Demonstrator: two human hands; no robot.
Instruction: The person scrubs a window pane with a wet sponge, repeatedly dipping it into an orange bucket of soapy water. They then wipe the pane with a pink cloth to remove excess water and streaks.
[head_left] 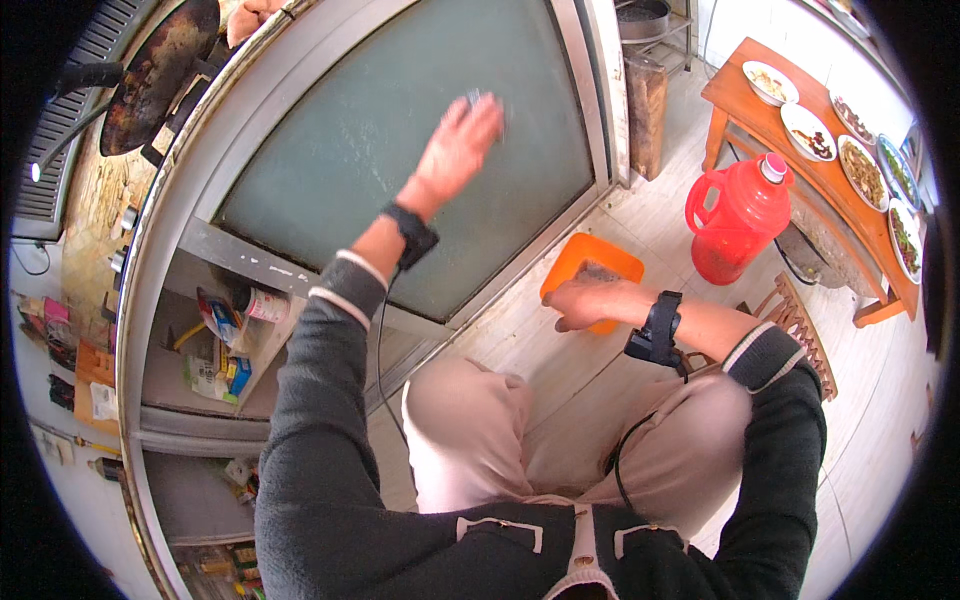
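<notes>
My left hand [458,148], blurred, reaches over the frosted glass panel [380,200] of a metal-framed cabinet door, its fingers bent around a small pale object that I cannot make out. Low at the right, my right hand [583,300] grips what looks like a grey cloth [600,275] at an orange plastic basin [620,258] on the floor. A large red thermos [732,225] stands just right of the basin.
Dishes of food stand on a wooden table [730,70] at upper right, with a wooden rack [800,330] below. A blackened pan [150,90] sits on the counter at upper left, above open cabinet shelves [170,390]. My knees are bent beneath me.
</notes>
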